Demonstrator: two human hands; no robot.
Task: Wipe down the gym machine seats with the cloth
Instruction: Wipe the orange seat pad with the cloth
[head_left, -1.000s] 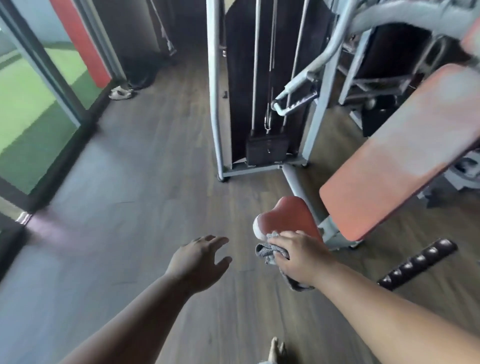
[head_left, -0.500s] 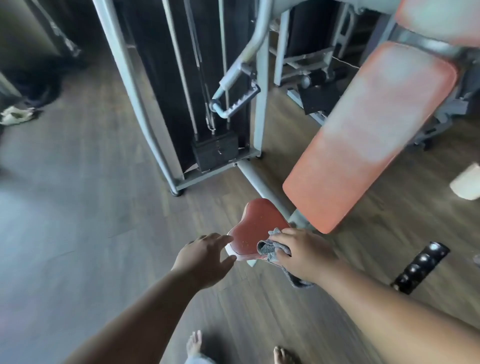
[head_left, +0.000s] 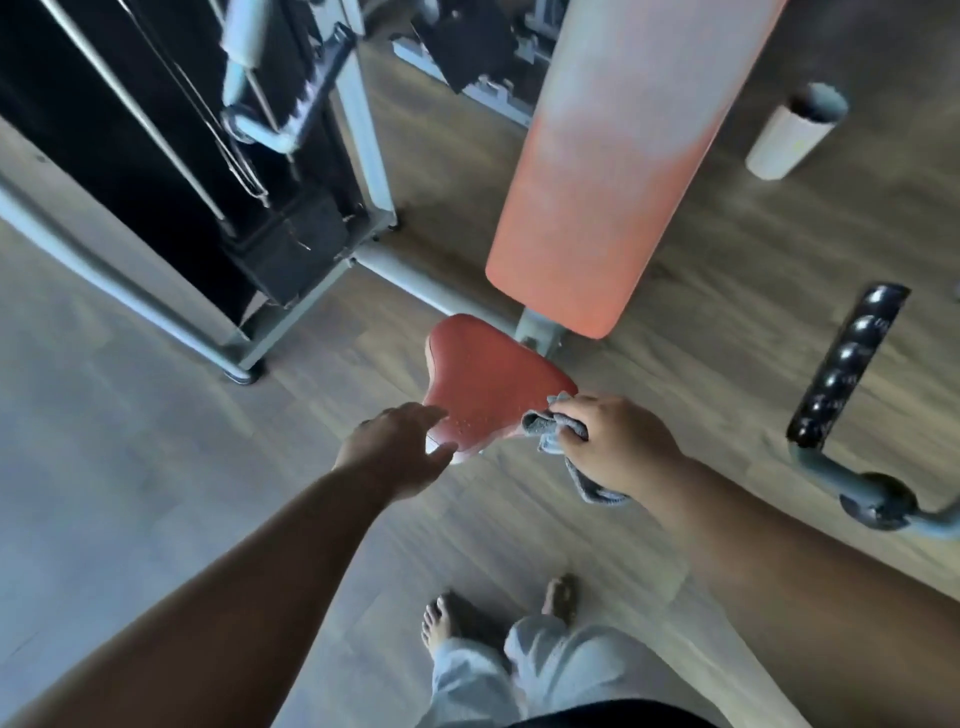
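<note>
A small red padded seat (head_left: 485, 382) sits low on the machine's grey frame, below a long orange back pad (head_left: 618, 171). My right hand (head_left: 618, 441) grips a bunched grey cloth (head_left: 545, 423) against the seat's near right corner; part of the cloth hangs down under the palm. My left hand (head_left: 397, 449) reaches toward the seat's near left edge with fingers spread and relaxed, holding nothing, its fingertips over the edge.
The weight stack (head_left: 291, 244) in its grey frame stands at the left with a handle (head_left: 291, 111) hanging. A black knobbed bar (head_left: 844, 374) on a grey arm is at the right. A white roller (head_left: 792, 137) is at the upper right. My bare feet (head_left: 441, 621) stand on wooden floor.
The view has tilted down and come closer to the seat. My right hand slid the cloth to the seat's right corner, and my left hand moved up to the seat's left edge.
</note>
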